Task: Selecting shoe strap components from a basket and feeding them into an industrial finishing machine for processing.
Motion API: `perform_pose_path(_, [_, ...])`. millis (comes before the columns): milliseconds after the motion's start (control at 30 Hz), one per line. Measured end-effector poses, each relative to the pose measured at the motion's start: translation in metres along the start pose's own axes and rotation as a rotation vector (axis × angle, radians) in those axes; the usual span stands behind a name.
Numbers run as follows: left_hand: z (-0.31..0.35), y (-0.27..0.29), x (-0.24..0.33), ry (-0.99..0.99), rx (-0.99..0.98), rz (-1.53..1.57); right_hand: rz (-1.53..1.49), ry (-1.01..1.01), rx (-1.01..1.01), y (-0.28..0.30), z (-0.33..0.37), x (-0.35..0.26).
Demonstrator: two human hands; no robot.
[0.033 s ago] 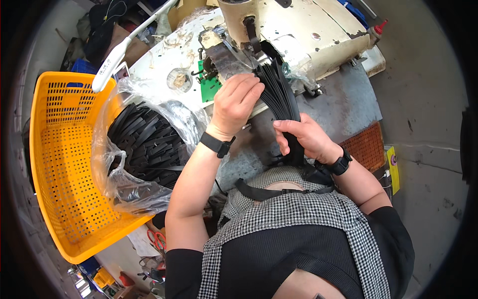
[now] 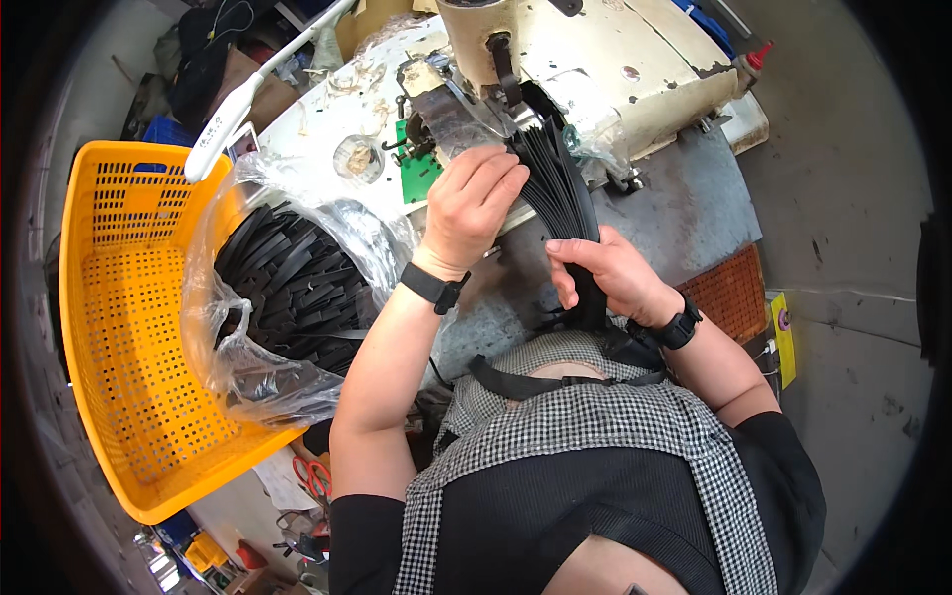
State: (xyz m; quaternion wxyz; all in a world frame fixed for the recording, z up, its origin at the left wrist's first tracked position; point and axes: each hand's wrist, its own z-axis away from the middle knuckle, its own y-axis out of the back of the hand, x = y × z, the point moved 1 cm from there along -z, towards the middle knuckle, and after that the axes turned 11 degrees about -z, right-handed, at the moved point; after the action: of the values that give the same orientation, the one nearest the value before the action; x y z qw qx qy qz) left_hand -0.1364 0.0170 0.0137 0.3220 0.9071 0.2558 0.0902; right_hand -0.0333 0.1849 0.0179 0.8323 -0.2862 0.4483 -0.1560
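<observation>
A fan of flat black strips (image 2: 552,183) runs from under the head of a cream sewing machine (image 2: 476,40) down toward my lap. My right hand (image 2: 625,278) is curled round the lower part of this bundle, thumb lying across the front. Close to the machine's working area, my left hand (image 2: 466,208) has its fingers pressed together at the left edge of the strips. What those fingertips pinch is hidden. More black strips (image 2: 293,283) lie heaped in a clear plastic bag (image 2: 263,382) to my left.
The bag leans over a yellow plastic basket (image 2: 149,347). A white lamp arm (image 2: 223,124) reaches above it. On the table are a small round clear dish (image 2: 357,159) and a green plate (image 2: 418,177). A brown mesh mat (image 2: 726,295) lies at right; red-handled scissors (image 2: 312,476) sit lower left.
</observation>
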Motion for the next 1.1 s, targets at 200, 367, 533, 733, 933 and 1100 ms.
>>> perform_pose_path(200, [0.0025, 0.002, -0.0004, -0.01, -0.021, -0.029, 0.026, 0.0, 0.019, -0.0051, 0.003, -0.0027])
perform_pose_path(367, [0.004, 0.0034, -0.0013, 0.007, 0.012, 0.034, 0.008, -0.008, 0.023, -0.0055, 0.0034, -0.001])
perform_pose_path(533, [0.0022, -0.0017, -0.0008, -0.013, -0.002, 0.0, 0.021, 0.007, 0.034, -0.003, 0.0041, -0.0017])
perform_pose_path(733, [0.0058, -0.0008, -0.003, -0.002, 0.021, 0.013, 0.015, 0.003, 0.054, -0.0065, 0.0054, -0.0016])
perform_pose_path(933, [-0.0017, -0.0021, -0.0005, 0.011, -0.026, 0.006, -0.007, 0.014, 0.051, -0.0023, 0.0046, -0.0013])
perform_pose_path(1100, [0.0022, 0.0006, -0.0022, 0.01, -0.001, 0.023, -0.008, 0.02, 0.07, -0.003, 0.0053, -0.0012])
